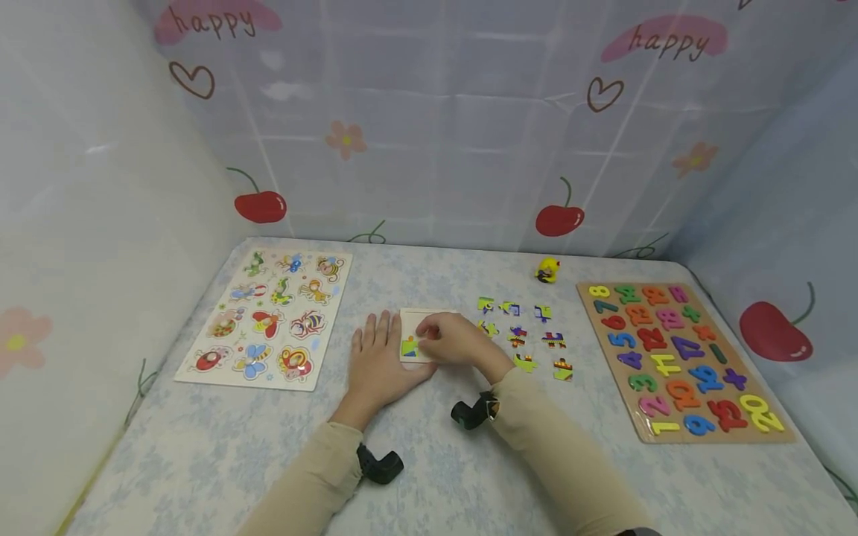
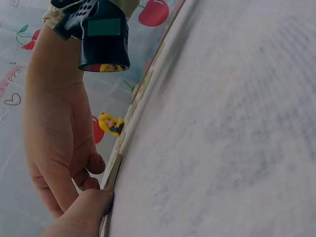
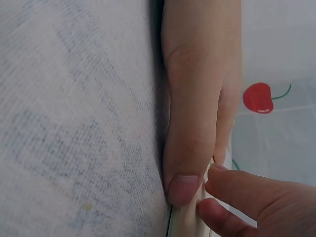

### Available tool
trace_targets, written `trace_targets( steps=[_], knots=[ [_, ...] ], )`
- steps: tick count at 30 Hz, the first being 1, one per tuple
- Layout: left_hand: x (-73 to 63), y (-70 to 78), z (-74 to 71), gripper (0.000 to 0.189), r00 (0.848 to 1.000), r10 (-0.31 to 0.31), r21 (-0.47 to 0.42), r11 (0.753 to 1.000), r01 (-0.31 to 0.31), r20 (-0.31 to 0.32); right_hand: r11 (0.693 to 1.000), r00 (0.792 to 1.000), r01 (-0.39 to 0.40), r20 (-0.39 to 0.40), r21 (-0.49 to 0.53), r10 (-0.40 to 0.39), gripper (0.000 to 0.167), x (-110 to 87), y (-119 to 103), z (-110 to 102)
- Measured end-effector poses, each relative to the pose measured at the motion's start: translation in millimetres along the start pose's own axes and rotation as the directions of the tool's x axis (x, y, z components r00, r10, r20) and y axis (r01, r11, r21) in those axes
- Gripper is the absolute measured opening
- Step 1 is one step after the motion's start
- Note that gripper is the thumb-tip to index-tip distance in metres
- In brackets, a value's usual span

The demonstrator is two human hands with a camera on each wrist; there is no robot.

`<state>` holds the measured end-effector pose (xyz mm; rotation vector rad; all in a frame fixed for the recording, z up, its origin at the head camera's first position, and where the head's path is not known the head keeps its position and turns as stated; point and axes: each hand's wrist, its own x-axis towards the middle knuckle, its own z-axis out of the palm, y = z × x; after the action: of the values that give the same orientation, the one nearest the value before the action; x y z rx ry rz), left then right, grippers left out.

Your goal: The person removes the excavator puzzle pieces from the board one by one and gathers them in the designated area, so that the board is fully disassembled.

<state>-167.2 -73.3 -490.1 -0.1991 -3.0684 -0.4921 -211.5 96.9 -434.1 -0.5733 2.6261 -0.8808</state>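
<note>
A small white-rimmed puzzle tray lies at the middle of the table, with a bright green and yellow jigsaw piece in its lower left corner. My left hand rests flat along the tray's left side, fingers straight, the thumb stretched along its near edge. Over the tray's right part my right hand bends its fingers down, the fingertips low at the tray beside that piece. I cannot tell whether a piece is between them. Several loose jigsaw pieces lie in rows right of the tray.
At the left is an insect picture board; at the right, a wooden number board with coloured digits. A small yellow figurine stands near the back edge. Black wrist cameras jut from both sleeves. A printed curtain hangs behind.
</note>
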Motion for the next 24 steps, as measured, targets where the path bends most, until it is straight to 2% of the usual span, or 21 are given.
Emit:
trace_targets(
  steps=[7,16,24],
  knots=[
    [-0.4,-0.8,0.3,0.117,1.0,0.008,0.005,1.0,-0.008,-0.004,1.0,1.0,0.018,0.016,0.013,-0.018,0.017,3.0,-7.9,3.8],
    [-0.8,-1.9,1.2,0.117,1.0,0.011,0.001,1.0,-0.011,-0.011,1.0,1.0,0.023,0.0,-0.018,-0.023,0.023,5.8,-10.3,10.0],
    [-0.9,-2.3,0.8,0.117,1.0,0.012,-0.008,1.0,-0.012,-0.015,0.999,0.998,0.035,-0.045,-0.013,-0.036,0.018,9.1,-10.3,14.3]
  ],
)
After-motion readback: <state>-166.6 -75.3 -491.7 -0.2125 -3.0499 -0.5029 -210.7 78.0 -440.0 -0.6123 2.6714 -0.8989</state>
